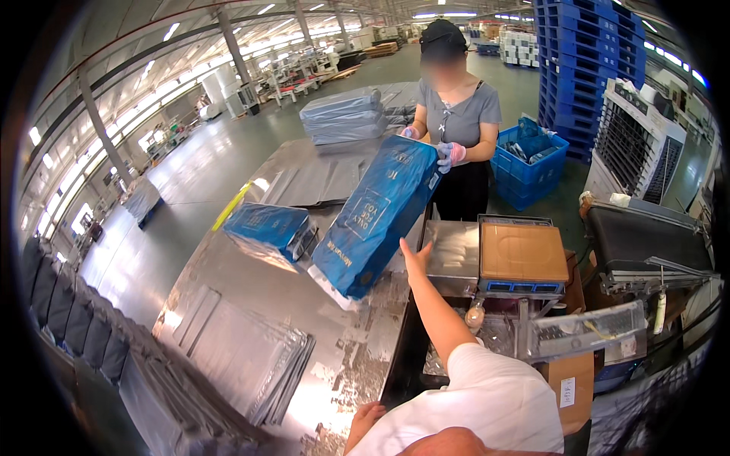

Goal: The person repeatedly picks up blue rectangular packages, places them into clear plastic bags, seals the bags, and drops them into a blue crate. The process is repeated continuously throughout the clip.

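Note:
My right hand [415,261] reaches forward with fingers apart, beside the right edge of a long blue printed package [374,213]. Whether the fingertips touch it I cannot tell. Across the table, a person in a grey top holds the upper end of this package in pink-and-white gloves [452,155]. It is tilted, its lower white end close to the metal tabletop [357,334]. Down at the near table edge rests my left hand [366,419], seemingly holding nothing, its fingers partly seen. A second blue package [268,226] lies on the table to the left.
Flat grey plastic bags [236,346] lie stacked on the near table; wrapped grey bundles [344,115] sit at its far end. A scale with a brown top [525,253] stands right of the table. Beyond are a blue crate [530,171], blue pallets [582,68] and a conveyor [642,235].

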Demonstrator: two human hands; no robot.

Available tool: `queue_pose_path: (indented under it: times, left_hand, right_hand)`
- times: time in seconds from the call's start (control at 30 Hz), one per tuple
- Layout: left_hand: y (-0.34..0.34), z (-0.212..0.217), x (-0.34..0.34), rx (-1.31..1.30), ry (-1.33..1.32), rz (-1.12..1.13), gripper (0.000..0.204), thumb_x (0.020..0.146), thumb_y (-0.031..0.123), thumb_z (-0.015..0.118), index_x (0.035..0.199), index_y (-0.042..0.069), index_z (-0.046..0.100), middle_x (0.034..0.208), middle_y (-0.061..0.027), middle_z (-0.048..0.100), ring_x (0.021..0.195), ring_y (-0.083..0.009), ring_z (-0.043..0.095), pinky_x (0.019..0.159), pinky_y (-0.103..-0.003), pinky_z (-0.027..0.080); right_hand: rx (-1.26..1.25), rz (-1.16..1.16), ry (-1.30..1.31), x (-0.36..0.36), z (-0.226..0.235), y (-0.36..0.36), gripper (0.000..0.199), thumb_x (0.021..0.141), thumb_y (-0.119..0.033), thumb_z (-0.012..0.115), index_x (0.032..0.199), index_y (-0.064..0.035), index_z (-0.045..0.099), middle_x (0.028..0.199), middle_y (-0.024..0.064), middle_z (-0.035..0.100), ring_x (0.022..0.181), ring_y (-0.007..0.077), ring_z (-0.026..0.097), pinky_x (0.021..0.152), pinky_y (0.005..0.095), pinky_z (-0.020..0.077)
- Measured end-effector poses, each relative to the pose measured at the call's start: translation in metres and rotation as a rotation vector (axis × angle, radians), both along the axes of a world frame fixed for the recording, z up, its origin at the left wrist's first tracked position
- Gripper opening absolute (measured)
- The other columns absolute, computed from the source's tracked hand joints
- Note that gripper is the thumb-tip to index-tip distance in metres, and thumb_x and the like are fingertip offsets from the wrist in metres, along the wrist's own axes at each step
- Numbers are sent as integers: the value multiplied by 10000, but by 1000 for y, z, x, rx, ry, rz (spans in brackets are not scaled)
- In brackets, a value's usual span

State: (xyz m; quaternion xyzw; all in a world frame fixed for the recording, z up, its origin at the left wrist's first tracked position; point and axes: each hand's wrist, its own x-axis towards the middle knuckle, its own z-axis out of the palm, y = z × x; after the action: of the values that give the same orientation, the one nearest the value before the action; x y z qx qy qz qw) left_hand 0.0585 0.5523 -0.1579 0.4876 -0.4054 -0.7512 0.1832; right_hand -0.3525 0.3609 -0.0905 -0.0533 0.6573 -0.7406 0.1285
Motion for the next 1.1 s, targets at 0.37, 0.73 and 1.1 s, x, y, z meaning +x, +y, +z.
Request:
queue_pose_path:
  times: [0.37, 0.73, 1.1]
  left_hand:
    - [-90, 21, 13, 121, -166, 84, 376, 827, 185, 586, 1116, -41, 508, 1027, -126, 585, 946, -192, 559, 803, -278, 444]
    - [-154, 21, 33, 164, -196, 138, 381, 826, 188, 588, 1120, -40, 507, 1030, -123, 584, 951, -189, 554, 804, -278, 443]
    - [-143, 23, 10, 172, -183, 50, 387, 824, 191, 590, 1123, -40, 506, 1032, -120, 583, 957, -186, 550, 806, -279, 441]
  right_hand:
    - [-45, 246, -170, -155, 98, -63, 1175, 586, -544, 718, 1396, -127, -24, 1403, 159, 209, 1267, 333, 242, 960, 519, 228]
    - [-60, 278, -227, -204, 68, -104, 1044, 607, -494, 716, 1383, -188, 87, 1349, 101, 308, 1177, 306, 365, 878, 544, 292]
    - [67, 306, -190, -197, 38, -119, 1206, 607, -335, 748, 1366, -123, -165, 1383, 176, 217, 1199, 346, 340, 912, 514, 320]
